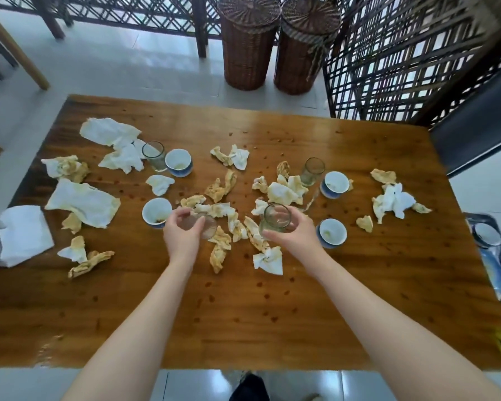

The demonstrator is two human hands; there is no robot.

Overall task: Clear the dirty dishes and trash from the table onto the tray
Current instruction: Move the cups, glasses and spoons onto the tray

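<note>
My left hand [182, 230] grips a clear glass [207, 227] that lies tilted over the middle of the wooden table [243, 314]. A second clear glass [275, 219] stands upright in the grip of my right hand [291, 231]. Two more glasses stand farther back, one at the left [154, 155] and one at the right [311, 170]. Several white and blue bowls sit around them, such as the near left bowl [156, 212] and the near right bowl [331, 233]. Stained crumpled napkins [84, 202] are strewn across the table. The metal tray [495, 256] at the right edge carries a bowl [487, 234].
Two tall wicker baskets [250, 44] and a dark lattice screen [402, 59] stand beyond the table's far edge. A stack of white tissue [23, 234] lies at the left edge. Chair legs [15, 47] show at the far left. Crumbs dot the tabletop.
</note>
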